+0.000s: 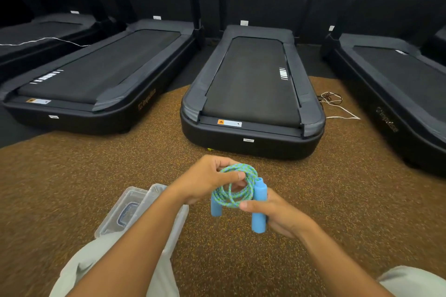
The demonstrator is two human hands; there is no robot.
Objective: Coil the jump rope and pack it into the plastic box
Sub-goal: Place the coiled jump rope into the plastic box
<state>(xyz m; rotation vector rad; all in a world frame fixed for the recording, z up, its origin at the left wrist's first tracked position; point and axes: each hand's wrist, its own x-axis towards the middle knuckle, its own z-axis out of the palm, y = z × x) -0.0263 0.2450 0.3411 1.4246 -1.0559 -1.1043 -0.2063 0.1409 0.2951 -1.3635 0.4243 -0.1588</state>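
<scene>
Both hands, left (205, 179) and right (277, 214), are closed on the coiled blue-green braided jump rope (235, 190) at lower centre; loops could spring loose if released before the clear plastic box (125, 209), lower left, is reached.

One view only, head-mounted, wide-angle w/ strong bending of straight lines toward frame edges. Looks forward and down from a low, seated-looking height; knees (115, 270) in pale trousers at bottom corners, both forearms reaching up into centre. Close to left hand (205, 179) and right hand (275, 212), which sit lower-centre, nearest things in shot. Speckled brown floor (72, 176) fills lower half, near to mid range. Faces a row of black treadmills (251, 84) across upper half, approx. head-on to the centre one, others splayed by lens. Windows along top edge, farthest off. No second view, so no overlap.
</scene>
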